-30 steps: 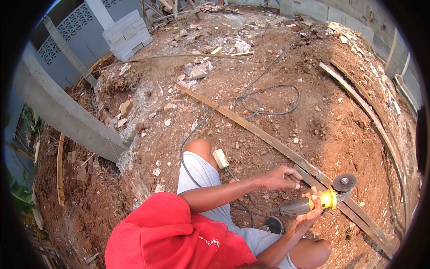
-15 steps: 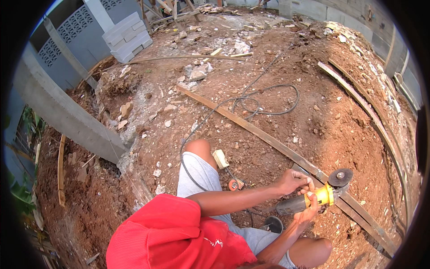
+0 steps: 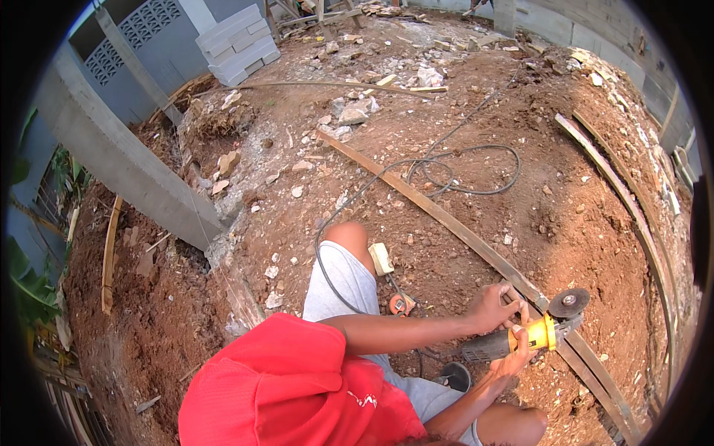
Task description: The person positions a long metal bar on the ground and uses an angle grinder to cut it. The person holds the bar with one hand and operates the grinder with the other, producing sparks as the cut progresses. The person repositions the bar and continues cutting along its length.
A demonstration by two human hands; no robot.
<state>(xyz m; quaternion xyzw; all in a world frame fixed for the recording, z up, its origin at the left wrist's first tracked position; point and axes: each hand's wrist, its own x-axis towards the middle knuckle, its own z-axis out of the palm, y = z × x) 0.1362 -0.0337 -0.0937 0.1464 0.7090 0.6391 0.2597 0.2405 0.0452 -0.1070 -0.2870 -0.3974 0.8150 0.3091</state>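
My right hand [image 3: 513, 361] is wrapped from below around an angle grinder [image 3: 533, 334] with a yellow gear end and a dark body. The grinder's round dark disc [image 3: 570, 301] points up and to the right, above a long brown bar [image 3: 446, 219] lying on the soil. Just above the grinder body, my left hand [image 3: 492, 309] is closed in a pinch near its yellow part. Whatever those fingers hold is too small and hidden to name. A black cable [image 3: 321, 256] loops across my left knee and over the ground.
A cream box on a cable [image 3: 381, 259] and an orange tape measure [image 3: 401, 303] lie by my left knee. Rubble [image 3: 353, 113] is scattered ahead. A concrete post [image 3: 134, 156] leans at left, near stacked grey blocks [image 3: 236, 46]. Long boards [image 3: 625, 195] lie at right.
The view has swung slightly left, so the ground and blocks sit farther right. My left fingers have curled more and shifted slightly against the grinder. My right hand keeps its grip.
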